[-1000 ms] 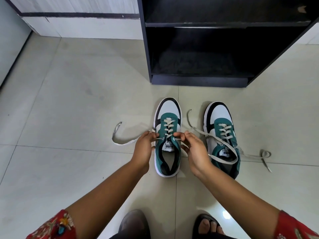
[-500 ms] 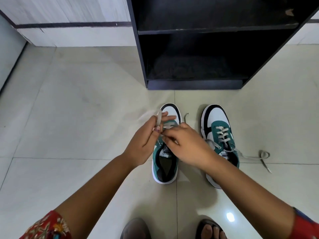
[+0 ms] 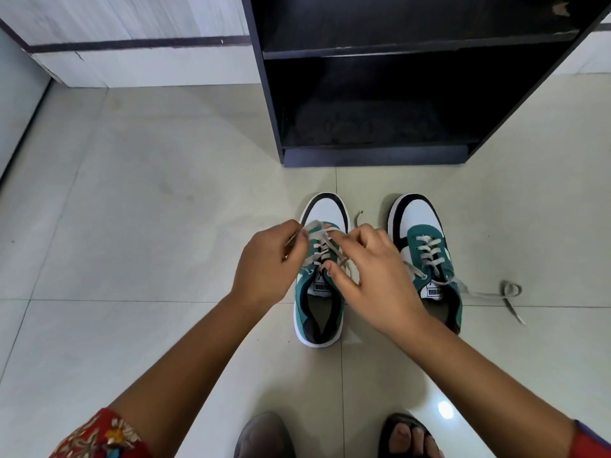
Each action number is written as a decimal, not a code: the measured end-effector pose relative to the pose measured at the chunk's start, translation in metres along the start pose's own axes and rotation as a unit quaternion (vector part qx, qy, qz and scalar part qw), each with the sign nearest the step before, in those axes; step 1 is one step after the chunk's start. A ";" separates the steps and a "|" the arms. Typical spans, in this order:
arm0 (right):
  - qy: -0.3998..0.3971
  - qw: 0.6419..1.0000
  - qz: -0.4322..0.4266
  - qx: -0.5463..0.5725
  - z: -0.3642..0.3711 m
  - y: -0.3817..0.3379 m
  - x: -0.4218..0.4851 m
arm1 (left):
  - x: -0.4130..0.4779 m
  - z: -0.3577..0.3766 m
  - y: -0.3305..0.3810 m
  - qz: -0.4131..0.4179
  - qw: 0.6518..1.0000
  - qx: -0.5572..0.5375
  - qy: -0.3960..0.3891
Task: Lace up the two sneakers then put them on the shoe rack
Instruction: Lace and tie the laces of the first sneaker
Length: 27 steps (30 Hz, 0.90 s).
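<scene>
Two green, white and black sneakers stand side by side on the tiled floor, toes toward the shoe rack (image 3: 373,155). Over the left sneaker (image 3: 319,312), my left hand (image 3: 267,262) pinches one end of its grey lace (image 3: 322,241). My right hand (image 3: 373,269) holds the other end, and the two ends cross above the tongue. The right sneaker (image 3: 429,259) is laced partway; its loose lace (image 3: 496,294) trails on the floor to the right. My right hand hides that shoe's inner side.
The dark shoe rack has a low shelf (image 3: 377,133) and one above it (image 3: 420,49), both dark inside. My feet in sandals (image 3: 408,436) are at the bottom edge. A white wall skirting (image 3: 148,71) runs at the back left.
My hands came together from the sneaker's sides to above its tongue, lifting both lace ends off the floor and crossing them. The view has tilted slightly, so the rack sits lower.
</scene>
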State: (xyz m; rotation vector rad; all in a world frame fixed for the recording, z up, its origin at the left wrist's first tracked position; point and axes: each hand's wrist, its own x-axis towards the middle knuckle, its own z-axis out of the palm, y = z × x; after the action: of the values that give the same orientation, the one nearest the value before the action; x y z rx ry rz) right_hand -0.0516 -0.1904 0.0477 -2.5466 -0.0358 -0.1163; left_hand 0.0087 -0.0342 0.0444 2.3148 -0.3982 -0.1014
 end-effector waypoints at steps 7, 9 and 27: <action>-0.033 0.992 0.051 0.107 0.016 -0.009 0.005 | 0.007 -0.012 0.015 -0.101 0.980 -0.111 -0.129; -0.035 0.976 0.090 0.195 0.009 -0.004 0.009 | 0.007 -0.016 0.014 -0.081 0.991 -0.085 -0.069; -0.257 0.932 0.081 -0.241 -0.036 0.024 -0.011 | -0.030 -0.001 -0.072 -0.119 0.976 0.135 -0.121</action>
State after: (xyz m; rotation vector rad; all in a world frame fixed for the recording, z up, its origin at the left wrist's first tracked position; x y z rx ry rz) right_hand -0.0639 -0.2302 0.0627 -2.9787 0.0025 0.6892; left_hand -0.0016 0.0232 -0.0082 2.6228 -0.2645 -0.4782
